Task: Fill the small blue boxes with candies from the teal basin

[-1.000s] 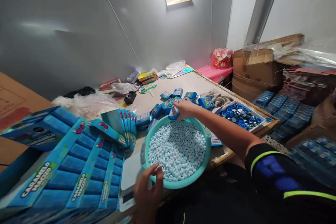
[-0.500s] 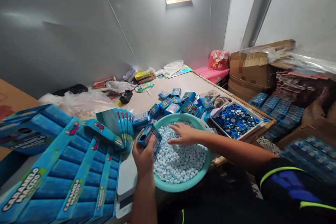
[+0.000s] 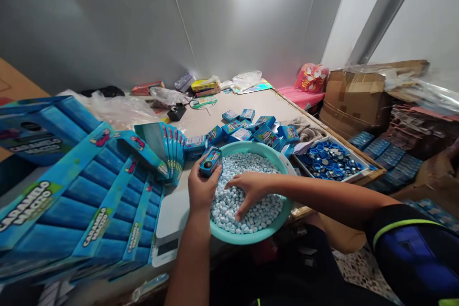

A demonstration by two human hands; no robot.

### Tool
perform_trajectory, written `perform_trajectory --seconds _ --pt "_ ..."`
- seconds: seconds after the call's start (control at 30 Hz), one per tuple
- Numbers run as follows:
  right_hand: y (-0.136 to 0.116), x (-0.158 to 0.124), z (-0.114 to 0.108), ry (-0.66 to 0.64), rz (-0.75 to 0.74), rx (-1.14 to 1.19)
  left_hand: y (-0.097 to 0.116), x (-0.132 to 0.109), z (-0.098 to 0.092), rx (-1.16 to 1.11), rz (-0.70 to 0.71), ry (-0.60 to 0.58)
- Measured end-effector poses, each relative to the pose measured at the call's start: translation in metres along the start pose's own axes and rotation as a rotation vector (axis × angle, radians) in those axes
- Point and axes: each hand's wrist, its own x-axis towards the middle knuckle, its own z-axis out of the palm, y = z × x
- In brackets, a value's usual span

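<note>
My left hand grips a small blue candy box with a round dark hole in the end facing me. It is held at the left rim of a turquoise basin. Pale blue and white candies fill the basin. Over them is my right hand, thumb and fingers spread, its fingertips down at the candies. Whether any candy lies under its palm is hidden.
Several small blue boxes lie behind the basin. Blue-and-silver caps fill a tray at right. Large blue display boxes stand at left, beside a white scale. Cardboard boxes are at the far right.
My right hand has come nearer and lower over the candies, thumb now apart from the fingers. The small box in my left hand has turned, its hole facing me more. The view has shifted.
</note>
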Motion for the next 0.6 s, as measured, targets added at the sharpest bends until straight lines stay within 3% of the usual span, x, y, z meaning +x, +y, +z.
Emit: perform_trajectory --seconds 0.13,0.27,0.37,0.47,0.6 --pt "0.001 -0.001 0.002 -0.023 0.072 0.045 0.008 0.007 -0.005 0.186 0.002 -0.094" --pt "0.004 0.003 -0.001 -0.015 0.075 0.085 0.025 0.04 -0.005 0.22 0.013 -0.53" --pt "0.004 0.006 -0.005 -0.019 0.064 0.1 0.036 0.064 0.005 0.118 -0.199 -0.747" --pt "0.003 0.008 -0.008 -0.027 0.102 0.086 0.045 0.068 0.013 0.087 -0.245 -0.744" --pt "0.006 0.009 -0.008 0.006 0.117 0.119 0.048 0.052 0.007 0.244 -0.081 -0.609"
